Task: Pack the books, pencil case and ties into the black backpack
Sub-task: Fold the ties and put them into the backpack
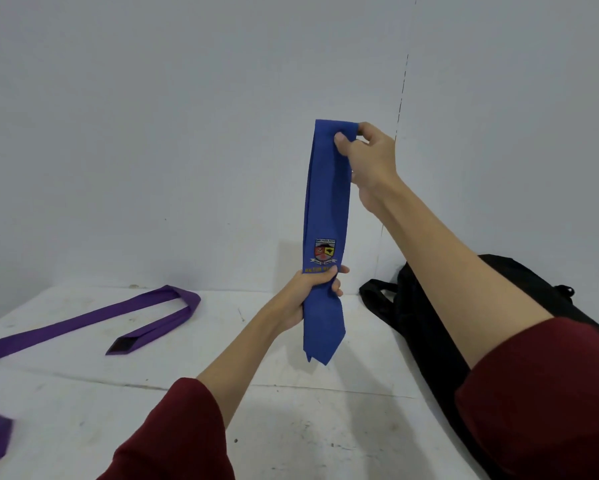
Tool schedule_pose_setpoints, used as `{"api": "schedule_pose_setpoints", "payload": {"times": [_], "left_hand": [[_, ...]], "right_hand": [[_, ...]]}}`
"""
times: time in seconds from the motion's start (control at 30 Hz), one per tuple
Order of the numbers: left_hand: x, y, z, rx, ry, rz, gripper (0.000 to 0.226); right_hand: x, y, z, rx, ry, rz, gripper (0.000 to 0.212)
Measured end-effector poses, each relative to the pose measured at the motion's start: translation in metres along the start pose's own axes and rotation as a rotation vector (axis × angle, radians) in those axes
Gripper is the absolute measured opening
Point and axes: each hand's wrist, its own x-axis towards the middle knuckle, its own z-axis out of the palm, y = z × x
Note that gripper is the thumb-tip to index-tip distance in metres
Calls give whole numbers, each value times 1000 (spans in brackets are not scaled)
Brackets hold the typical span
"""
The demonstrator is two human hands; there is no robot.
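Blue tie (327,202) w/ school crest (324,251)

plain pale grey wall (152,133) behind a scuffed white table (291,427)

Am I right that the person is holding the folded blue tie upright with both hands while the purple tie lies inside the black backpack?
Not quite: the head view shows the purple tie lying on the white table, left of the black backpack. The left hand and right hand do hold the blue tie upright.
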Motion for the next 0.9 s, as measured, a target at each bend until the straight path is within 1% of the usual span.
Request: {"api": "schedule_pose_setpoints", "payload": {"times": [0.13,0.23,0.3,0.37,0.43,0.47,0.53,0.63,0.7,0.77,0.9], "left_hand": [[-2,-9,2,-58,2,-26,12],[-1,-13,2,-63,-22,-71,34],[1,-14,2,-62,-33,-101,41],[0,-13,2,-50,-46,-115,36],[0,-10,0,14,-32,-75,13],[0,-8,-2,61,-8,-34,13],[3,3,-6,159,62,42,25],[7,20,-3,259,186,143,20],[10,25,0,301,251,174,22],[12,23,3,317,255,186,24],[5,20,15,269,165,207,21]], "right_hand": [[1,4,3,37,21,15,20],[4,4,4,40,29,22,21],[5,5,5,26,30,23,22],[6,7,6,4,29,18,21],[6,8,6,-22,23,9,18],[6,9,6,-32,18,6,17],[6,13,5,-47,14,8,16],[4,20,7,-38,25,16,14],[3,23,10,-20,42,18,14],[2,22,14,-9,75,12,12],[2,20,16,21,130,12,12]]}}
